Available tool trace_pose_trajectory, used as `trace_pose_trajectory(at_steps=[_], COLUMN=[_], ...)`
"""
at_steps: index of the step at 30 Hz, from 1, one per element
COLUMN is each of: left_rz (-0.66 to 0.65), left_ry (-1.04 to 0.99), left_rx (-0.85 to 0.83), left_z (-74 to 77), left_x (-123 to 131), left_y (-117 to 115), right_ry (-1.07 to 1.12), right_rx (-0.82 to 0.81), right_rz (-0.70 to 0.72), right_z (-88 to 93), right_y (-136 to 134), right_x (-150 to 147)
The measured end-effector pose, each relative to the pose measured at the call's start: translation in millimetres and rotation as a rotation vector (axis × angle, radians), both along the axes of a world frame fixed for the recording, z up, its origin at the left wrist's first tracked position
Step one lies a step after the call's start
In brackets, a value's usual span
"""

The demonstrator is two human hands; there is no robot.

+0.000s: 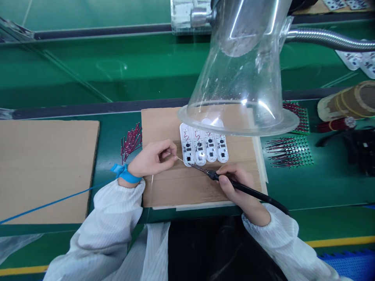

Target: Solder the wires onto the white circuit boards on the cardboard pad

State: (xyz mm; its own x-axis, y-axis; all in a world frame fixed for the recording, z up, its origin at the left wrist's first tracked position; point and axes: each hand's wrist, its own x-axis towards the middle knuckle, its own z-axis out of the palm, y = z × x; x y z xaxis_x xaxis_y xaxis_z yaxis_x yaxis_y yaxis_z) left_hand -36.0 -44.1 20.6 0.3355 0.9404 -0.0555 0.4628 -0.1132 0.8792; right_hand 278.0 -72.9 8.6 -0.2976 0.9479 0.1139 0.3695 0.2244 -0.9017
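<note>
Several white oblong circuit boards (204, 147) lie side by side on a cardboard sheet (175, 187). My left hand (152, 158), with a blue strap on its wrist, pinches a thin solder wire (179, 158) that reaches the lower end of the leftmost board. My right hand (237, 185) is closed round a black soldering iron (234, 184). Its tip touches the same spot at the bottom of the leftmost board.
A clear funnel-shaped fume hood (240, 78) on a flexible metal hose hangs above the boards. Red wire pieces (131, 142) lie to the left, more on green mats (290, 151) to the right. Another cardboard sheet (43, 168) lies far left. A tape roll (348, 101) sits far right.
</note>
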Motion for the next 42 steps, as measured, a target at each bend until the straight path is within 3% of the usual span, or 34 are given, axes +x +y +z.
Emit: trace_pose_trajectory(at_steps=[6,12,18,21,24,26,28,31,34,38,42], left_rz=[-0.006,-0.006,0.003,0.101,0.360,0.562,0.663,0.703,0.800,0.829,0.706], left_ry=[0.001,-0.008,-0.008,0.036,0.176,0.261,0.354,0.492,0.472,0.400,0.312], left_rx=[0.007,-0.016,0.012,0.029,0.085,0.101,0.056,-0.101,-0.166,-0.143,-0.062], left_z=[-1.4,-4.0,-1.8,1.5,5.5,8.5,10.8,7.7,-4.7,-21.2,-29.2], left_x=[-1,-2,-2,-5,-11,-16,-22,-27,-26,-18,-13], left_y=[0,-1,2,3,-7,-23,-45,-76,-89,-80,-70], right_ry=[0.030,0.013,0.252,0.257,0.119,-0.020,-0.162,-0.268,-0.254,-0.155,-0.075], right_rx=[0.000,0.014,0.054,0.159,0.243,0.302,0.369,0.414,0.411,0.385,0.394], right_rz=[-0.028,0.057,-0.114,-0.242,-0.315,-0.290,-0.223,-0.147,-0.096,-0.114,-0.185], right_z=[-1.2,-1.9,-21.1,-25.8,-25.5,-26.1,-28.8,-35.3,-40.9,-47.5,-52.8], right_y=[0,2,0,11,22,26,25,21,17,18,21], right_x=[0,3,7,19,44,64,78,87,86,90,94])
